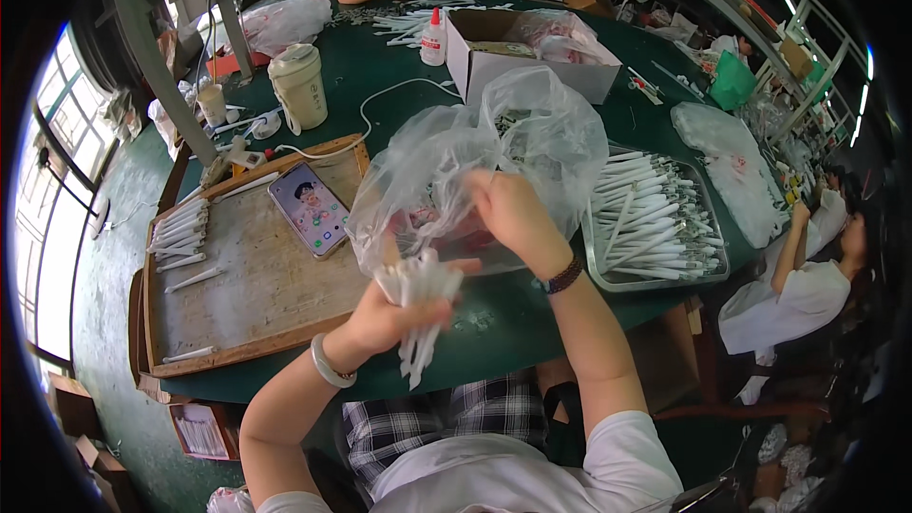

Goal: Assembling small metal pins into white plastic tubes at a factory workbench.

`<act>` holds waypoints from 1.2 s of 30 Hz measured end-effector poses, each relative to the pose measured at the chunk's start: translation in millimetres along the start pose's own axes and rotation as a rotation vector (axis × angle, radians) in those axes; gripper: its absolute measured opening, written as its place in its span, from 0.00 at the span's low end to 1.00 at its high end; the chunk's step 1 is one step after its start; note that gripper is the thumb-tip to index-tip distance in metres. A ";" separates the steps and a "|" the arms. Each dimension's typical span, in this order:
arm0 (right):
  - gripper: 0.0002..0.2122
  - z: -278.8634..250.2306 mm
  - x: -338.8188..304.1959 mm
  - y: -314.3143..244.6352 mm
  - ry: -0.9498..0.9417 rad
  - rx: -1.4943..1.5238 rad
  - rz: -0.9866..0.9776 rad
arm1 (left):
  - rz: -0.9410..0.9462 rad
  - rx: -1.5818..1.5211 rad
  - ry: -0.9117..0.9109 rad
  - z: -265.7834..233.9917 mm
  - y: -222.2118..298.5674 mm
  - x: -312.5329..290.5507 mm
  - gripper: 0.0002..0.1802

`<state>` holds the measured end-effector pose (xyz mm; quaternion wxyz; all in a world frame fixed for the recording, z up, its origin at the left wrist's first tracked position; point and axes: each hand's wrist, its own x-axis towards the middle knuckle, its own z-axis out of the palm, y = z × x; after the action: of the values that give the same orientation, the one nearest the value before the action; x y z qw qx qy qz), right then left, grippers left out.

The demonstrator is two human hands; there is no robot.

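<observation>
Crossing left fingers (432,312): white sticks (418,279)

1 wide fisheye view serves the scene, from the left of 2 cameras worn on the person's head. It looks down and forward from above the near edge of the green table (503,342), close over the left hand (380,313) and right hand (513,214), which fall around mid-frame. The plaid lap (456,413) shows below that edge; the far edge lies near the top, well apart from the lens.
</observation>
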<state>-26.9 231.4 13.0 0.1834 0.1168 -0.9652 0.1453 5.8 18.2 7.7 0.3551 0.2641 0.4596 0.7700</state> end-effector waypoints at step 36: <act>0.06 44.1 13.3 21.2 0.003 0.224 0.059 | 0.369 -0.432 0.832 -85.8 38.9 18.1 0.15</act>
<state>-59.0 234.6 -26.2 0.1664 0.1077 -0.9457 0.2575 -80.0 -24.8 6.3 0.0461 -0.0679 0.3379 0.9376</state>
